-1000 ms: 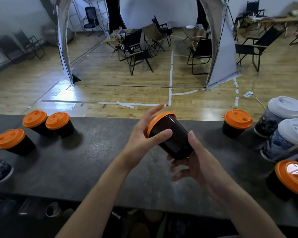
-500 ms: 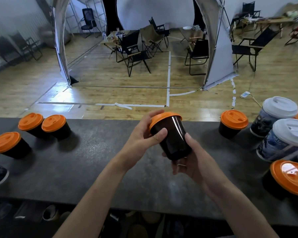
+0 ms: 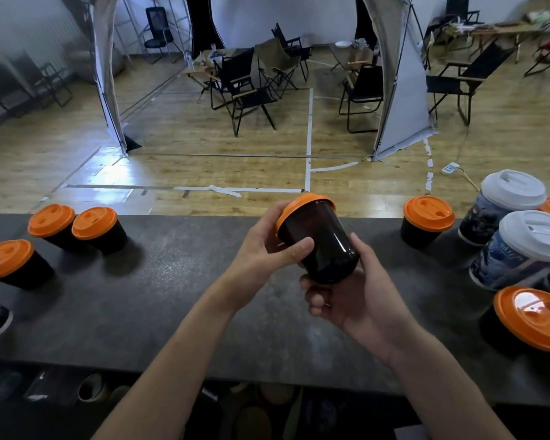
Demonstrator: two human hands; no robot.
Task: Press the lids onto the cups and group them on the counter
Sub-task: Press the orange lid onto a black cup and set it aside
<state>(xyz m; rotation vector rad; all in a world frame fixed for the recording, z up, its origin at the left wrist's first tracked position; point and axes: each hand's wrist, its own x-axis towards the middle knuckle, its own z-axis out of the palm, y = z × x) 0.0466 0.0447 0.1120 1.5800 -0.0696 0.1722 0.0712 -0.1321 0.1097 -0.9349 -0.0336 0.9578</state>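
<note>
Looking down from the head view, a person holds a black cup [image 3: 323, 249] in the air above the middle of a dark counter [image 3: 159, 300]. The cup is tilted, its long axis leaning away and to the left, so its orange lid [image 3: 300, 204] faces the far left while its base sits low in the right hand [image 3: 359, 300], whose fingers curl under and around it. The left hand [image 3: 264, 252] grips the upper wall, thumb across the near side, fingers at the lid's rim; it is the hand nearer the lid. Whether the lid is fully seated cannot be told. Three lidded black cups [image 3: 94, 223] stand grouped at the left end, well apart from the held cup, on the left hand's side. Other lidded cups [image 3: 427, 220] stand to the right
</note>
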